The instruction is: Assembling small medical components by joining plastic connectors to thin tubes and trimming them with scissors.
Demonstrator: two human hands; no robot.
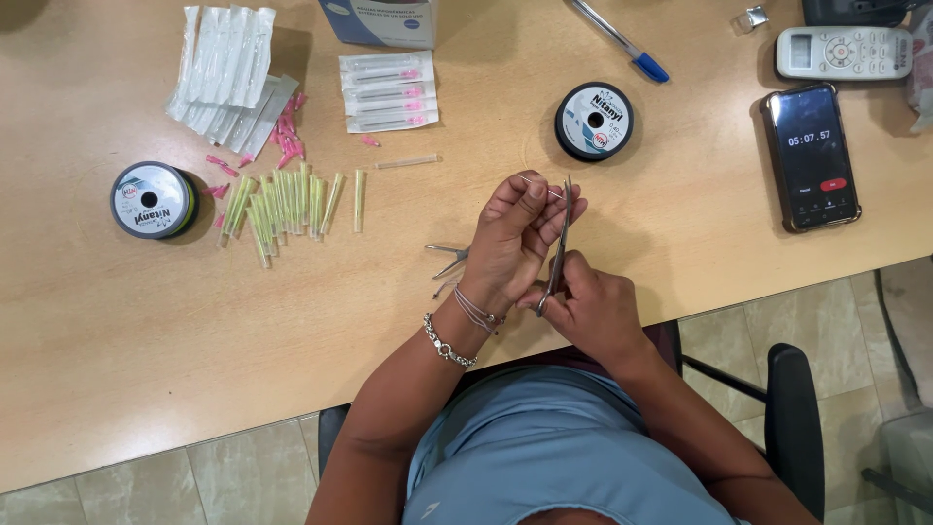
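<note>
My left hand (515, 238) is raised over the table's front edge, its fingertips pinching a thin needle (540, 184). My right hand (588, 306) grips a slim metal needle holder (561, 243) by its ring handles, its tip reaching up to the needle at my left fingertips. A second metal instrument (449, 259) lies on the wooden table (292, 321) just left of my left hand. A black thread spool (594, 121) stands beyond my hands.
Another thread spool (151, 199) sits at the left beside a row of yellow-green capped needles (287, 204), pink caps (287, 136) and clear wrappers (224, 73). Packaged needles (389, 92), a box (384, 19), a pen (622, 41), a phone (812, 156) and a remote (844, 52) lie farther back.
</note>
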